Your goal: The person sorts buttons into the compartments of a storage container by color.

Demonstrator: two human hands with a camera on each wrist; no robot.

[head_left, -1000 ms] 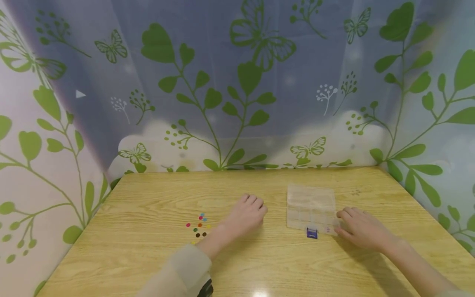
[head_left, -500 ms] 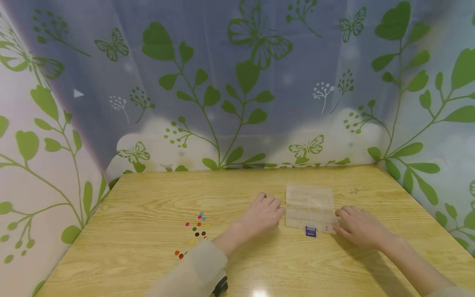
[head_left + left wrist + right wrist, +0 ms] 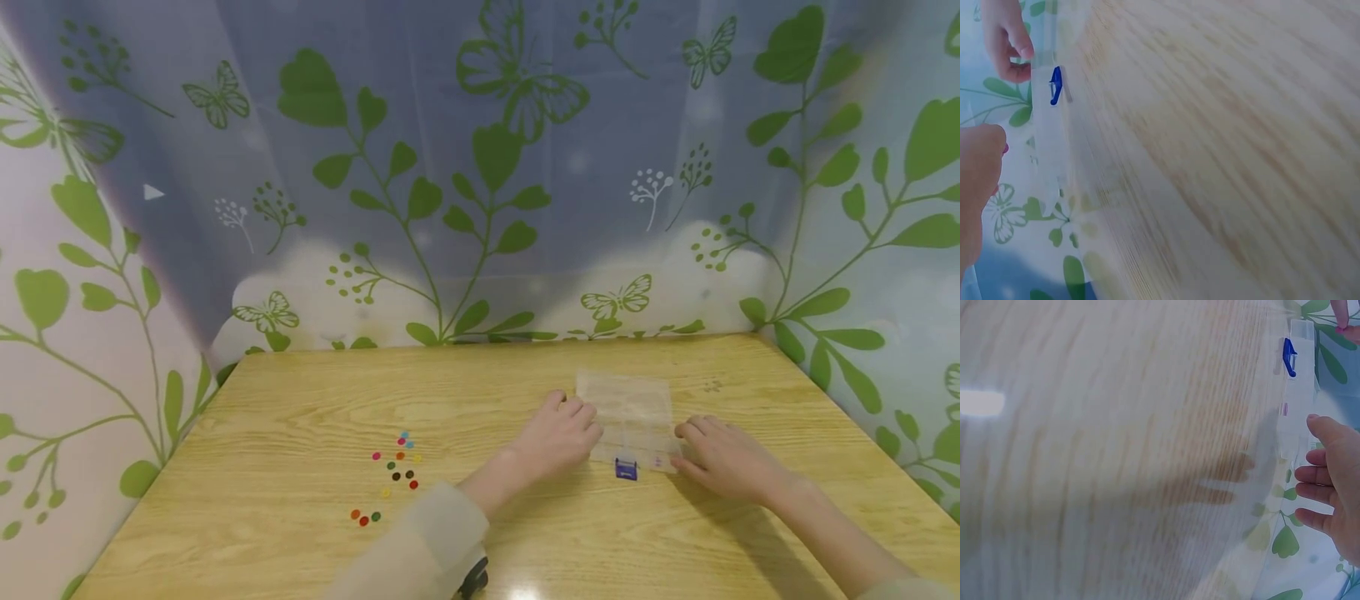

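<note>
Table [image 3: 300, 400] is filling the lower frame; a clear box [image 3: 633, 396] is lying right of centre. The right hand [image 3: 726, 460], fingers loose, is holding nothing beside it; the left hand [image 3: 561, 433], box's left edge, is pinching a pink disc [image 3: 1340, 329]. Other discs [image 3: 400, 456] are lying lower left.

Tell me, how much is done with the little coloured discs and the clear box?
Done, it seems: a few pinkish bits show in the clear box. In hand: the left hand pinches a pink piece near it. Probably left: the coloured discs loose on the table, so most seems still to do.
</note>
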